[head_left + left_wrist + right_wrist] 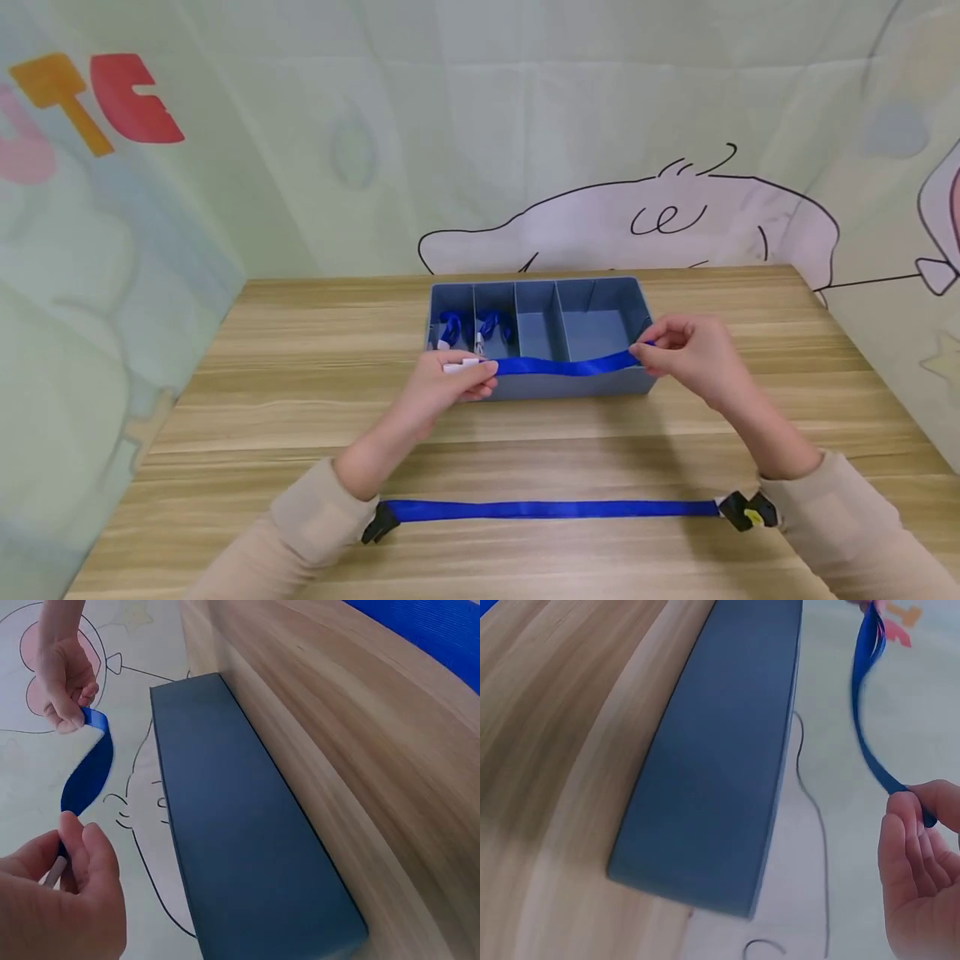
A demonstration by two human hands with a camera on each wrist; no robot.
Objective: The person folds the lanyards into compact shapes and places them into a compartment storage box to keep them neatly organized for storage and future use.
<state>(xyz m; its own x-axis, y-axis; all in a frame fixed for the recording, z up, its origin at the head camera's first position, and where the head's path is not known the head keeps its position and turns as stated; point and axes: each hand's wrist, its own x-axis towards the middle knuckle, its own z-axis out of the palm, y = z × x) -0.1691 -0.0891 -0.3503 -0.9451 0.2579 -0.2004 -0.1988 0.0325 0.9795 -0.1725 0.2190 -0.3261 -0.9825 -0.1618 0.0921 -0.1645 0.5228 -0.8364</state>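
Note:
A blue lanyard (566,367) is stretched with a slight sag between my two hands, over the front side of a grey-blue divided box (577,385). My left hand (453,379) pinches its left end, where a white piece (459,365) shows beside the thumb. Thumb and fingers of my right hand (693,358) pinch the other end near the box's right corner. The left wrist view shows the band twisting between the hands. Inside the box, one folded blue lanyard (451,327) lies in the leftmost compartment and another lanyard (495,323) in the compartment beside it.
The box stands toward the back of a wooden table (315,358). A long flat blue strip (555,509) lies across the table nearer to me, below my forearms. Printed cloth (315,167) hangs behind and on both sides.

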